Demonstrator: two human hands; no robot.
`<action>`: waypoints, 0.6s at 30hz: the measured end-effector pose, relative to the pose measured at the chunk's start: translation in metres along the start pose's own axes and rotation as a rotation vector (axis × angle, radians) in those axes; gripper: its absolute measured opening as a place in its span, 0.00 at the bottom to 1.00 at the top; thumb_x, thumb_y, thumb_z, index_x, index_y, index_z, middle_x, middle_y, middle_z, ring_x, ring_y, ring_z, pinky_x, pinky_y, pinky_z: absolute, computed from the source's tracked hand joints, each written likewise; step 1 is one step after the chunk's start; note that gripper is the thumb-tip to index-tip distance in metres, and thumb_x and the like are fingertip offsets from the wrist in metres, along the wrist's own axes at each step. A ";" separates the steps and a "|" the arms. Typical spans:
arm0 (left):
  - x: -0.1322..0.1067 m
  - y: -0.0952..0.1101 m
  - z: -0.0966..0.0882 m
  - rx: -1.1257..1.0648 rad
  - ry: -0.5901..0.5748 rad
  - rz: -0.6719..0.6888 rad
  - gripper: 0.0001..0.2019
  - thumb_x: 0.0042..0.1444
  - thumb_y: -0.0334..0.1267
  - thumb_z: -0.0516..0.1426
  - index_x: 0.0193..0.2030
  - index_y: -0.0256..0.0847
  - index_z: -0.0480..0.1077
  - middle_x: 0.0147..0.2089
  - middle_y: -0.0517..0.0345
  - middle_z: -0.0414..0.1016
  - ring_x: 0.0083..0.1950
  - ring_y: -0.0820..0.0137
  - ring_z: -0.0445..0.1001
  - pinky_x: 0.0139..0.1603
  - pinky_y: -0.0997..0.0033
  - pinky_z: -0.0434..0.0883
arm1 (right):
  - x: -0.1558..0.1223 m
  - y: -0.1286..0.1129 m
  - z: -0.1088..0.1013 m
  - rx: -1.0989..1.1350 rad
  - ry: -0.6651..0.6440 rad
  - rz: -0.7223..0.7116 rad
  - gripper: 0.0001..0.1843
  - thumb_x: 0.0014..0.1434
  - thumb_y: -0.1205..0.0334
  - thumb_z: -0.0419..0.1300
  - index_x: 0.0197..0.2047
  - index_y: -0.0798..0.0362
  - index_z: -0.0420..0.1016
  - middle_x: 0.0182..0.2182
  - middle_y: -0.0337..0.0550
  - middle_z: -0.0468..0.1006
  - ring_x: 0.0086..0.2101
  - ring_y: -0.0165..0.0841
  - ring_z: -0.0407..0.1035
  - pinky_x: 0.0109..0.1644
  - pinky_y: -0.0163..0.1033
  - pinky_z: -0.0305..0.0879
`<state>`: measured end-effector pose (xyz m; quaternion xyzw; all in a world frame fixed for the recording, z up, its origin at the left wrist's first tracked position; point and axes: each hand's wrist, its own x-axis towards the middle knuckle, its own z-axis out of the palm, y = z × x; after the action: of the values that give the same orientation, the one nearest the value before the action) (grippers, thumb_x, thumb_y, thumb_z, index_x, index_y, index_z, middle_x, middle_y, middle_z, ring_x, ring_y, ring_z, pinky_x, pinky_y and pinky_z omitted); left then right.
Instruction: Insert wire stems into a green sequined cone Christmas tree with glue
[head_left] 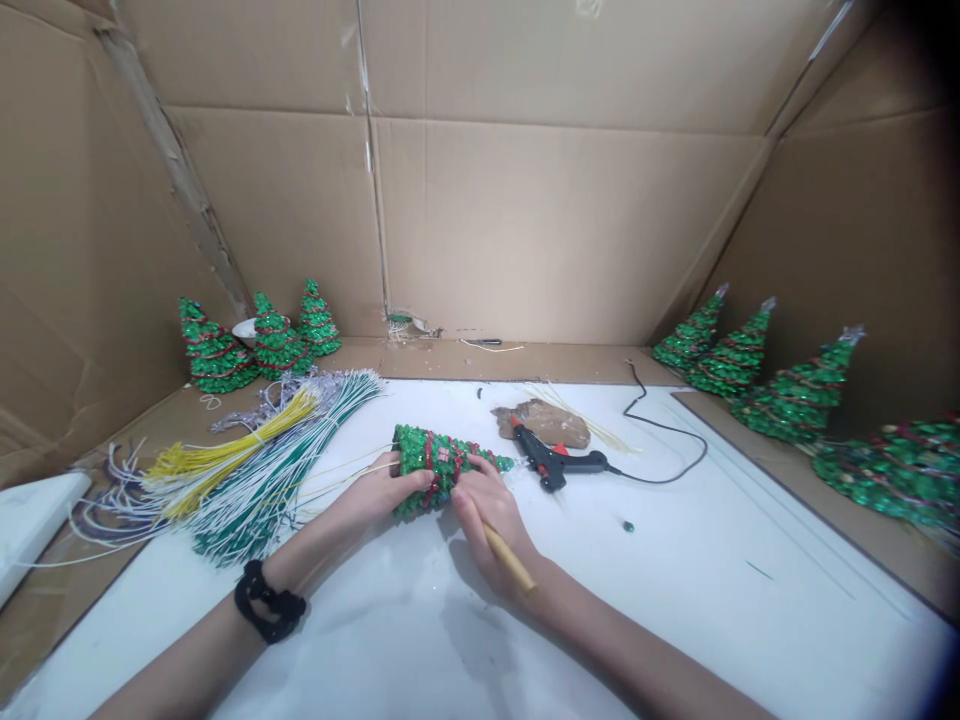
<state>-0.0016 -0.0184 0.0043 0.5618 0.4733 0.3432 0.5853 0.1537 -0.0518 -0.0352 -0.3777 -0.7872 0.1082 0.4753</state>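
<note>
Head view: left hand (386,492) clasps the bumpy beaded green cone (439,462), right hand (487,520) pinches a smooth wooden stick (511,562).

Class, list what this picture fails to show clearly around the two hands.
- Head view: stick tip, hidden under the right hand.
- Head view: beaded tree underside, covered by the left hand.
- Head view: rightmost tree, blurred, cut by the frame edge.

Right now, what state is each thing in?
Green beaded cone tree, on its side, held by left hand.
Thin wooden stick, held in right hand.
Black glue gun, lying on white table, untouched.
Green trees at left, standing upright.
Yellow wire bundle, lying flat.
</note>
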 end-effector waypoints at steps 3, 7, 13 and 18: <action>0.001 -0.003 0.001 0.007 0.001 0.004 0.17 0.43 0.41 0.60 0.40 0.34 0.73 0.40 0.50 0.79 0.42 0.60 0.75 0.43 0.66 0.70 | 0.000 -0.002 0.000 -0.037 -0.015 -0.020 0.19 0.64 0.68 0.40 0.23 0.51 0.59 0.20 0.36 0.65 0.25 0.31 0.62 0.53 0.46 0.56; 0.003 -0.007 0.002 0.002 -0.021 0.038 0.16 0.44 0.39 0.60 0.40 0.33 0.73 0.42 0.49 0.79 0.43 0.61 0.75 0.43 0.67 0.70 | 0.000 -0.005 0.000 -0.052 -0.001 -0.007 0.18 0.63 0.69 0.40 0.24 0.51 0.61 0.21 0.37 0.67 0.26 0.31 0.64 0.54 0.47 0.56; 0.002 -0.008 0.002 -0.027 -0.043 0.039 0.15 0.45 0.39 0.60 0.41 0.36 0.74 0.44 0.51 0.79 0.46 0.59 0.74 0.45 0.67 0.70 | -0.003 -0.006 0.003 -0.079 0.012 -0.002 0.18 0.63 0.70 0.41 0.24 0.51 0.61 0.21 0.37 0.67 0.25 0.31 0.63 0.54 0.49 0.57; 0.003 -0.012 0.003 -0.035 -0.034 0.045 0.16 0.45 0.39 0.60 0.43 0.38 0.73 0.45 0.53 0.78 0.48 0.59 0.73 0.48 0.65 0.69 | -0.005 -0.005 0.007 -0.096 0.031 -0.002 0.17 0.62 0.71 0.41 0.24 0.51 0.60 0.20 0.37 0.66 0.25 0.30 0.62 0.55 0.50 0.56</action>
<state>0.0006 -0.0187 -0.0086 0.5679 0.4441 0.3550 0.5952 0.1470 -0.0572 -0.0392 -0.4009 -0.7846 0.0639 0.4687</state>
